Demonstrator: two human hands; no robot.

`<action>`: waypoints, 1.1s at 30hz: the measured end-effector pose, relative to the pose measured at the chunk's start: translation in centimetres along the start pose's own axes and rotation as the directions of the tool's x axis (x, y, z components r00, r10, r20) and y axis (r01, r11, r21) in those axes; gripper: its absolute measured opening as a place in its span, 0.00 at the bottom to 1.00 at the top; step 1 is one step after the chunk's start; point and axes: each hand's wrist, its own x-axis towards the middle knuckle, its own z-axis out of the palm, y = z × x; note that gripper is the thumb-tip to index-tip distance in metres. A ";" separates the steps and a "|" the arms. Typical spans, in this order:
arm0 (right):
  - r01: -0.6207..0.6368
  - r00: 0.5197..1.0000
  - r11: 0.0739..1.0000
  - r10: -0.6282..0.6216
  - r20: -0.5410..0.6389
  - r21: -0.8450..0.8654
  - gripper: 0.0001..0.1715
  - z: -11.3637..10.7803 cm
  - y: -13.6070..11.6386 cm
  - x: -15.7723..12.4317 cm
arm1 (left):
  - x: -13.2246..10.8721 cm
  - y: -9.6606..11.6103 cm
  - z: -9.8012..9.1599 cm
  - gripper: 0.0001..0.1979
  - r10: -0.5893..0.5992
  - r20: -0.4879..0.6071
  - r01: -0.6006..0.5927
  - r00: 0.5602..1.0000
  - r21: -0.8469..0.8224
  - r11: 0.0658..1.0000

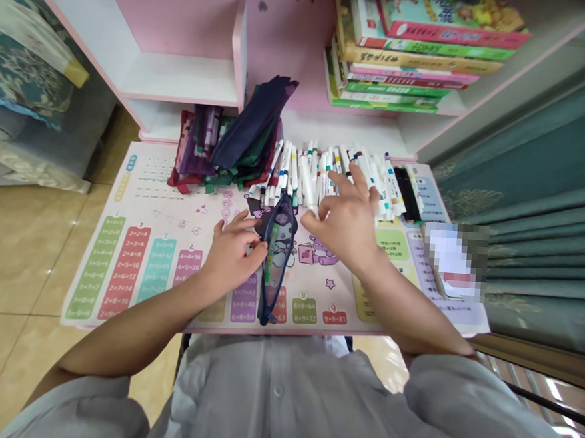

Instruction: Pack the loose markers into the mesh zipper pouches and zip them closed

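A dark blue zip pouch lies lengthwise on the desk, its mouth gaping, with a green item showing inside. My left hand is palm down at the pouch's left side, fingers spread and thumb at its edge. To the right, my right hand has thumb and forefinger pinched at the lower end of a white marker, its other fingers raised. Behind both hands runs a row of white markers with caps of various colours. The right hand hides part of that row.
Dark blue, purple, green and red mesh pouches are piled left of the markers. A black item lies at the row's right end. A phone, partly pixelated, rests at the desk's right edge. Stacked books stand on the shelf behind.
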 end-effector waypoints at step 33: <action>0.301 0.896 0.952 -0.305 0.321 0.062 0.13 0.4 -4.6 -5.7 | -0.1 0.0 0.5 0.13 0.026 0.010 -0.026 1.000 0.005 1.000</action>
